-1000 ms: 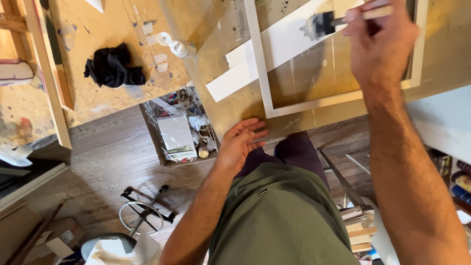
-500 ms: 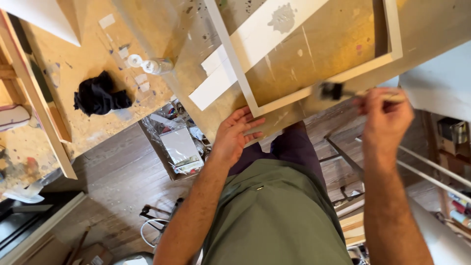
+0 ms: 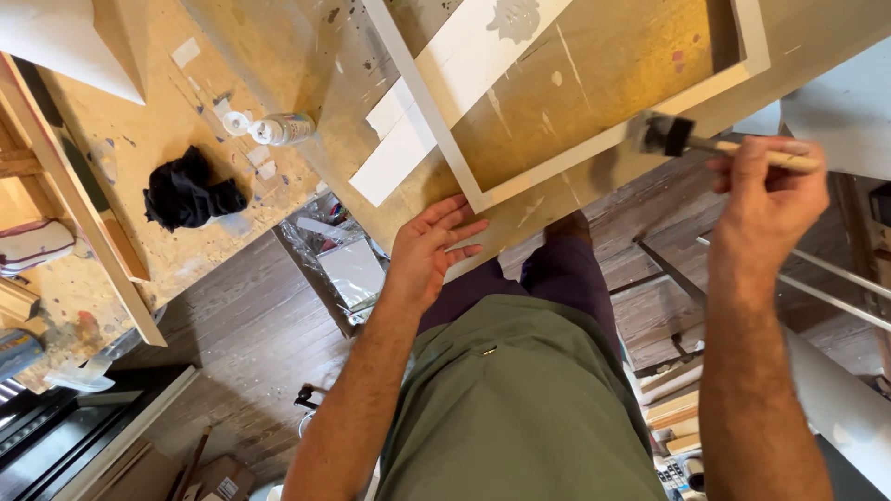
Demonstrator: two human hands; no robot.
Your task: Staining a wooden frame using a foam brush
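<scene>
1. Foam brush (image 3: 665,134): matt dark foam head, bare wooden handle.
2. Frame (image 3: 566,158): wood, smooth matt white paint.
3. Workbench (image 3: 167,121): raw wood, rough, paint-spattered.
4. Rag (image 3: 190,195): black crumpled cloth.
5. Bottle (image 3: 283,128): clear glossy plastic.

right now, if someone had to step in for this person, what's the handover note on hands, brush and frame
Left hand: empty, palm flat on the edge of the workbench, just below the corner of the white frame.
Right hand: grips the wooden handle of a foam brush, whose dark head sits at the frame's lower rail.
The frame lies flat on the bench; its rails look white all round. A white board lies under its left side.
Also on the bench: a small bottle on its side, a black rag.
Done: frame looks coated where visible. Left: cannot tell if the lower rail's outer edge is covered.
</scene>
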